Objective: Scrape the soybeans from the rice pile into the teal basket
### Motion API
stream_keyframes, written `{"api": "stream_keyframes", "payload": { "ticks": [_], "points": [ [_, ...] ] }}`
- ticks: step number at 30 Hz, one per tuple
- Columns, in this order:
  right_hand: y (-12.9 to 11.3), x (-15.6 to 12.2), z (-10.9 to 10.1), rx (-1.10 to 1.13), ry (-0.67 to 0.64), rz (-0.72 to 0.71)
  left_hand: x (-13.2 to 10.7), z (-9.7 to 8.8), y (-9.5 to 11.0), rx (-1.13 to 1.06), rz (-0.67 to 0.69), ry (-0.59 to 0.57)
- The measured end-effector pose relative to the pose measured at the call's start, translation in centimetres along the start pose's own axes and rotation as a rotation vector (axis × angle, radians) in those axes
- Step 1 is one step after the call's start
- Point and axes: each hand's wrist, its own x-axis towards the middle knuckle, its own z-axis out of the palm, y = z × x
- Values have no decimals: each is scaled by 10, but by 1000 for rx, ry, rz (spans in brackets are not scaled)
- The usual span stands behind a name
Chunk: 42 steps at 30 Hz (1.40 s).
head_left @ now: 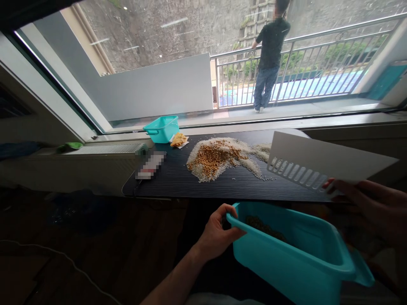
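Observation:
My left hand [218,235] grips the left rim of a teal plastic tub [286,258] held below the front edge of the black table [178,182]. Dark green grains lie at the tub's bottom. My right hand [372,207] pinches the lower corner of a white slotted plastic board [324,163], held tilted over the table's right end. On the table lies a heap of white rice mixed with yellow beans [219,157], left of the board and apart from both hands.
A second, smaller teal tub [162,128] stands at the table's back left beside a yellow packet [179,139]. A blurred flat object [151,165] lies left of the heap. Behind the window a person [270,55] stands at a balcony railing.

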Motion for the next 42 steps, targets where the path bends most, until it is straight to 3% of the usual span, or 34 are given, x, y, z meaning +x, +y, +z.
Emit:
{"api": "stream_keyframes", "payload": {
  "ticks": [5, 10, 16, 21, 31, 42],
  "points": [
    [-30, 17, 47, 88, -84, -16, -10, -18, 2, 51, 5, 61],
    [-52, 28, 69, -32, -149, -72, -27, -38, 7, 100, -14, 134],
    [-40, 42, 87, 74, -166, -86, -37, -45, 9, 140, 1, 229],
    [-31, 46, 100, 230, -228, -94, -38, -48, 8, 153, -3, 225],
    [-36, 31, 105, 252, -325, -138, -35, -55, 6, 156, -15, 154],
    [-38, 9, 94, 224, -423, -195, -34, -53, 1, 133, 3, 210]
  ]
}}
